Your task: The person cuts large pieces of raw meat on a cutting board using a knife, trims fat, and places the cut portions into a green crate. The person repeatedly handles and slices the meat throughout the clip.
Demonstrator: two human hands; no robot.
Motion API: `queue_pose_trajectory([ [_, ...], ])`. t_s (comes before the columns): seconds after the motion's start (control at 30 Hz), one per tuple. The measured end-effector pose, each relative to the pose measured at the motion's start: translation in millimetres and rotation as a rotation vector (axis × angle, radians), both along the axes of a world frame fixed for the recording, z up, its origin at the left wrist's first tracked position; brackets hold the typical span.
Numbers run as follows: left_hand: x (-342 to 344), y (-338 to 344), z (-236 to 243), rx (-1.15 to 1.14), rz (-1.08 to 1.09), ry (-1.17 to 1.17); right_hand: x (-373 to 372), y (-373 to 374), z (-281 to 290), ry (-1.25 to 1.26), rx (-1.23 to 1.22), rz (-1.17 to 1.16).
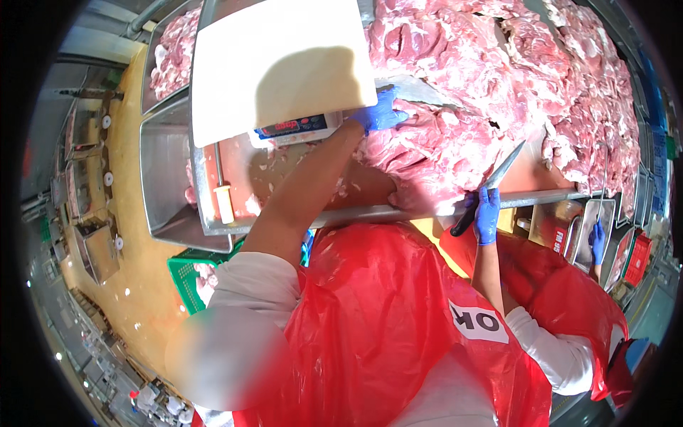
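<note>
My left hand, in a blue glove, is at the lower right corner of a white board, its fingers bent and partly hidden around something I cannot make out, beside a grey metal strip. Pink raw meat lies just below and right of it. Under the board is a white package with a dark label. My right hand, also gloved in blue, is closed on the black handle of a knife, its blade pointing up and right over the meat, at the table's front rail.
Meat heaps cover the back and right. A white-handled tool lies on the left tabletop. Steel bins, a green crate and yellow floor are left. A co-worker's blue-gloved hand is right, near trays and a red crate.
</note>
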State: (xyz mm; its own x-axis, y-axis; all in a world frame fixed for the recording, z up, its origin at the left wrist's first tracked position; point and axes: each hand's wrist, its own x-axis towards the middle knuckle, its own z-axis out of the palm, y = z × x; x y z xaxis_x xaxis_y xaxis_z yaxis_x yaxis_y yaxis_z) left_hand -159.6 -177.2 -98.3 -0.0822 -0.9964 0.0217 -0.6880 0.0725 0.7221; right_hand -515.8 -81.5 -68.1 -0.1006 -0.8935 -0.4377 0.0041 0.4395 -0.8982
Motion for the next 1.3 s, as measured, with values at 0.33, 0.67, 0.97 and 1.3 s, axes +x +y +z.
queue_pose_trajectory([
  [0.33, -25.0, -19.9, 13.2, 0.375, -0.083, 0.413, -6.3, 21.1, 9.1, 0.098, -0.056, -0.068],
  [0.67, -21.0, -33.6, 30.1, 0.313, -0.078, 0.700, 32.7, -8.0, 70.7, 0.399, -0.052, 0.242],
  [0.97, -25.8, -35.1, -21.1, 0.192, 0.033, 0.209, 16.9, -2.3, 64.4, 0.275, 0.014, 0.278],
  [1.3, -28.6, -42.8, 1.1, -0.017, -0.410, 0.326, 14.8, -0.1, 57.5, 0.232, 0.017, 0.322],
])
